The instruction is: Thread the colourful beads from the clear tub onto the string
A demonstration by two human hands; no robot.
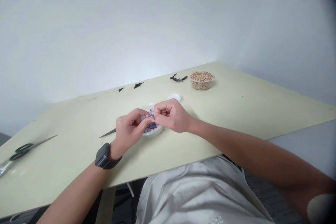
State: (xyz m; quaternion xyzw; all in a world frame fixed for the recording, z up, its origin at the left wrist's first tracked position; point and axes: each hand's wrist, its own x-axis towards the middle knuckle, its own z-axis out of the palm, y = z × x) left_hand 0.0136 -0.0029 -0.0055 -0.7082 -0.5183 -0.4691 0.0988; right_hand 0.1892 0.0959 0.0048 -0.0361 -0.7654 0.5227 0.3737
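My left hand point(130, 126), wearing a black watch point(103, 154), is closed in a pinch, with a small purple bead point(147, 116) at its fingertips. Close against it, my right hand point(172, 114) pinches a thin pale strand point(151, 116) that reaches toward the bead. Whether the strand passes through the bead is too small to tell. Both hands are held over a clear round bowl point(152, 134) of purple, pink and teal beads point(150, 127), and they hide part of it. Behind my right hand stands a small white container point(175, 96), partly covered.
On the pale yellow table point(225, 119), scissors point(23, 149) lie at the left, and a pointed blade point(107, 133) shows beside my left hand. Farther back are black-handled pliers point(178, 78), a clear tub of tan beads point(202, 80) and dark scraps point(138, 85) near the wall.
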